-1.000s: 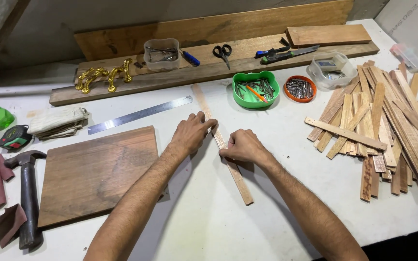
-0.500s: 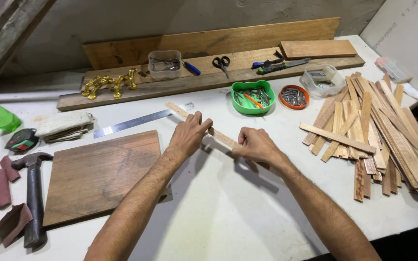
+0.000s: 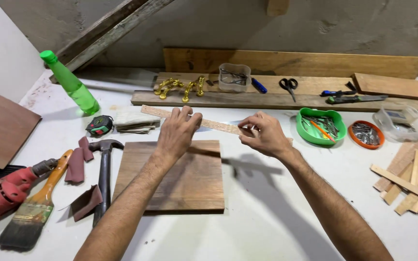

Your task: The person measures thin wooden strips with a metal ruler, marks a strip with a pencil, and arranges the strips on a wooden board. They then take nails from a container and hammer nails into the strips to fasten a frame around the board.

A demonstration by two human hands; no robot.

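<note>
Head view:
Left hand [image 3: 176, 134]: fingers closed around the thin wooden strip [image 3: 216, 125], gripping it near its left part.
Right hand [image 3: 263, 134]: fingertips pinch the same strip further right.
Wooden strip: held level above the table, over the far edge of the square wooden board [image 3: 175, 181].
Hammer [image 3: 103, 175]: lies just left of the board.
Green tray [image 3: 321, 126]: right of the right hand, holding small tools.
Paintbrush [image 3: 34, 207]: near the left edge.
</note>
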